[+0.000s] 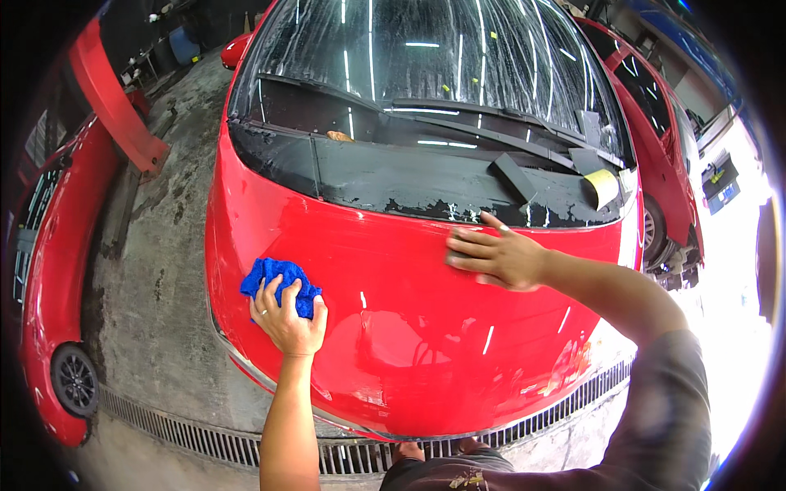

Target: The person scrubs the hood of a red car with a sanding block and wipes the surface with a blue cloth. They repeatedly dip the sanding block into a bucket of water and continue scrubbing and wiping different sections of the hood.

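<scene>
A glossy red car hood (pixel 393 327) fills the middle of the view. On its left side my left hand (pixel 288 317) grips a bunched blue cloth (pixel 282 282), fingers bent over it against the paint. Farther right, my right hand (pixel 503 258) lies on the hood close to its windshield-side edge. Its fingers reach leftward, with a small dark thing under the fingertips, too blurred and covered to name. Above it, a dark grey block (pixel 513 178) rests on the black panel (pixel 368 176) below the windshield. A yellow-and-white curved piece (pixel 603 189) sits at that panel's right end.
The streaked windshield (pixel 409 57) carries black wiper arms (pixel 491 135). Red cars stand on the left (pixel 74 245) and right (pixel 647 106). A red lift post (pixel 115 98) rises at left. A drain grate (pixel 352 457) crosses the floor by my feet.
</scene>
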Action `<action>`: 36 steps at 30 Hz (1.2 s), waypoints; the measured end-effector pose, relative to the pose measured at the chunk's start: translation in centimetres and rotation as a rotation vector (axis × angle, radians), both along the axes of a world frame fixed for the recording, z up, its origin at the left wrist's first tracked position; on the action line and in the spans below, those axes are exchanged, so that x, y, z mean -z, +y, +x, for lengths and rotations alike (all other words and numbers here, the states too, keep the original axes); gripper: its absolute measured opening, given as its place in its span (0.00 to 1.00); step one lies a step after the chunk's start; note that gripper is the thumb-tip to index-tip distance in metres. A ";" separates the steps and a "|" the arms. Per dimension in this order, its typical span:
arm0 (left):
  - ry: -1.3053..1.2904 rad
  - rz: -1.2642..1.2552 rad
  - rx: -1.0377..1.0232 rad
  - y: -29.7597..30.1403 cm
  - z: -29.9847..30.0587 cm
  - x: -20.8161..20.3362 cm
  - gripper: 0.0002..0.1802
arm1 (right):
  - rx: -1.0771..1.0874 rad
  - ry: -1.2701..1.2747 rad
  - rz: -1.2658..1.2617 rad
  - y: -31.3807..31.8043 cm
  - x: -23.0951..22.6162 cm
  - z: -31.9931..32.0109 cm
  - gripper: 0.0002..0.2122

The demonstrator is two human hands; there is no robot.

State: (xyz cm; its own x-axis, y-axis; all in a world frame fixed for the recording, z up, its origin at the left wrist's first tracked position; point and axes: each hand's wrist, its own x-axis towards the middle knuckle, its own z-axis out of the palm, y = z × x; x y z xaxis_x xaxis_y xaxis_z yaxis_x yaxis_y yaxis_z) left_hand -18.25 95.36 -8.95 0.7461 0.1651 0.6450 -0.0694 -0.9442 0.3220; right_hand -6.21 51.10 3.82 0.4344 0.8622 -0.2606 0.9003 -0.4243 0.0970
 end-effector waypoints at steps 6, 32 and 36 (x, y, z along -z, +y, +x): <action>-0.046 0.061 0.110 -0.3 0.1 -0.6 0.26 | 0.006 -0.077 0.345 19.5 3.2 2.7 0.28; -0.037 0.310 0.560 -36.6 3.2 -6.8 0.29 | 2.692 0.196 0.680 -31.3 27.1 -74.1 0.14; -0.024 0.320 0.738 -51.1 4.0 -7.4 0.28 | 2.635 0.058 1.207 -30.6 30.7 -74.8 0.07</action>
State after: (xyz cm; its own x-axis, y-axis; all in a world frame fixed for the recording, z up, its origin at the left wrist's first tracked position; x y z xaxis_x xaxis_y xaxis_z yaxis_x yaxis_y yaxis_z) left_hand -14.28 44.24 -1.55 0.5759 -0.5605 0.5951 -0.7148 -0.6985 0.0339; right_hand -81.06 20.49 -26.92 0.1223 -0.8885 -0.4423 -0.7378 0.2167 -0.6392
